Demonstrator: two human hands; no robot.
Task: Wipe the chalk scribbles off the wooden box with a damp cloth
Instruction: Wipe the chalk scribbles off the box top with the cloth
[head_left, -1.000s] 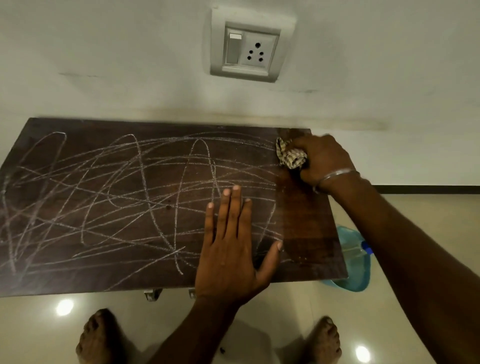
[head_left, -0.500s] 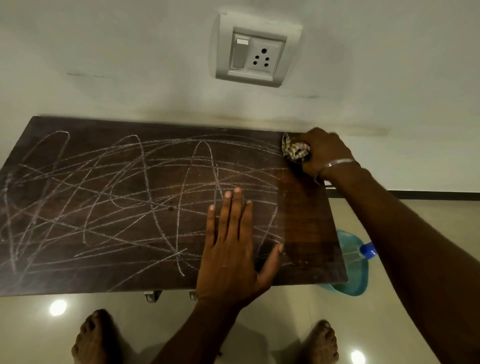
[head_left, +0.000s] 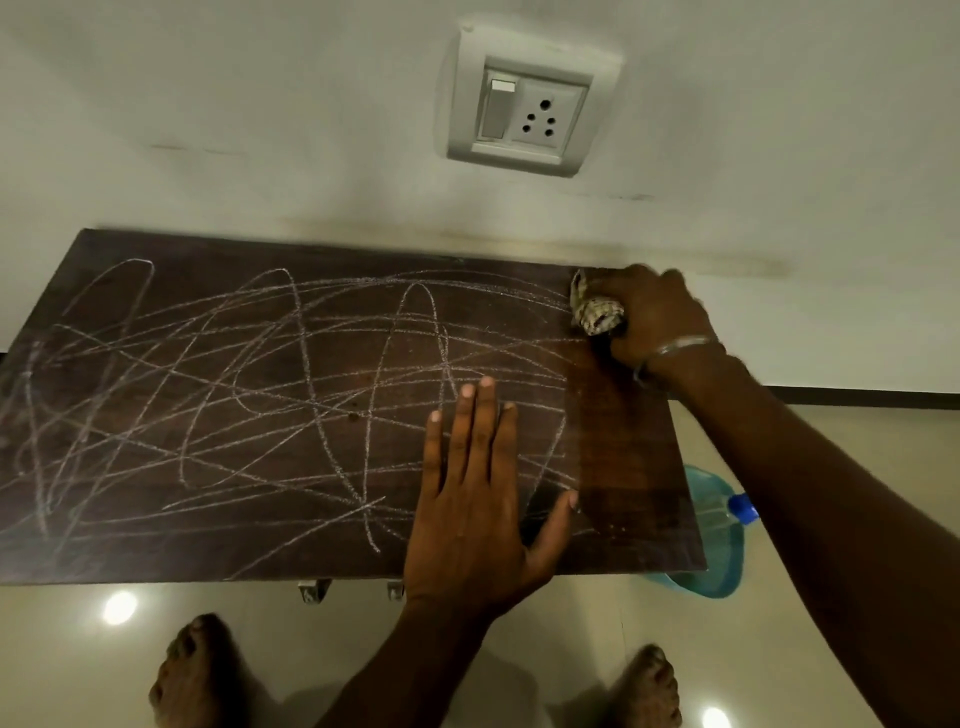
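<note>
The dark wooden box (head_left: 639, 467) stands against the wall, its top covered in white chalk scribbles (head_left: 260, 395) from the left edge to about three quarters across. A strip along its right end shows bare wood. My right hand (head_left: 654, 317) grips a bunched checked cloth (head_left: 595, 312) and presses it on the box's far right corner. Flat on the top near the front edge lies my left hand (head_left: 478, 499), fingers straight and spread.
A teal basin (head_left: 714, 540) of water with a blue-capped bottle (head_left: 743, 508) in it sits on the tiled floor by the box's right end. A switch socket (head_left: 524, 104) is on the wall above. My bare feet (head_left: 192, 675) stand before the box.
My right hand has slid the cloth from a little inside the box's right end up into its far corner. The left hand has stayed put.
</note>
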